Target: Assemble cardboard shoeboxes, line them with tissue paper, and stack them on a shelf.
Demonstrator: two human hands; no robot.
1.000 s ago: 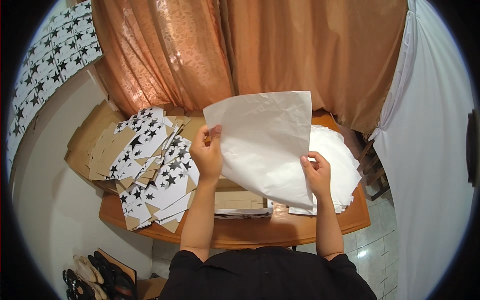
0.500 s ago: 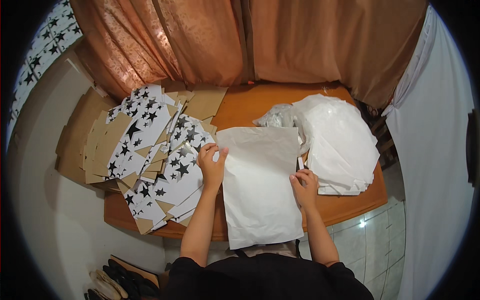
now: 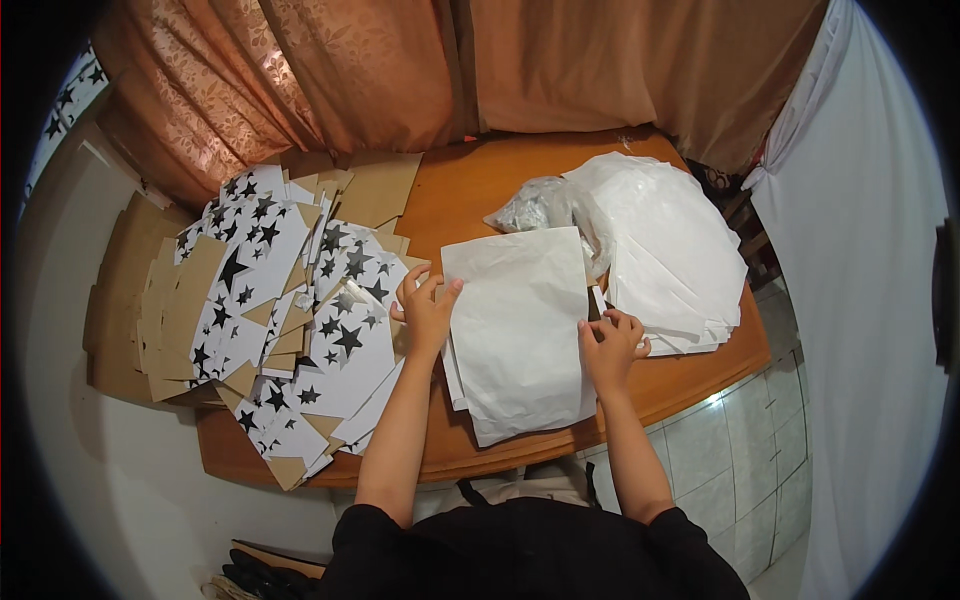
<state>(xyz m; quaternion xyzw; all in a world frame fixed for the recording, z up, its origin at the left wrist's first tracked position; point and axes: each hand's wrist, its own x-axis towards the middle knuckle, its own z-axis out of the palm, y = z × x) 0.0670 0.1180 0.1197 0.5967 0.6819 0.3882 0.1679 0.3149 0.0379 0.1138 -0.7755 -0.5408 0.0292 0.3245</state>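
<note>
A plain white paper sheet (image 3: pixel 518 330) lies nearly flat in front of me, slightly tilted. My left hand (image 3: pixel 430 312) is closed at its left edge, thumb on top and fingers curled beside it. At the opposite edge, my right hand (image 3: pixel 611 347) pinches the sheet between thumb and fingers. From under its lower left side a strip of another white piece (image 3: pixel 455 380) sticks out; the rest of that piece is covered. Close to my left hand lies a heap of brown-backed white cards with black stars (image 3: pixel 345 335).
A tall stack of white sheets (image 3: pixel 670 250) stands at the right, beside a clear plastic bag (image 3: pixel 535 205) with unclear contents. All rest on an orange-brown wooden table (image 3: pixel 455 195). Orange curtains (image 3: pixel 370 80) hang behind it, a white cloth (image 3: pixel 850 300) at the right.
Both hands have lowered the sheet onto the white piece, whose edge now shows at the lower left. The sheet's near edge has moved away from me. The whole view has shifted slightly.
</note>
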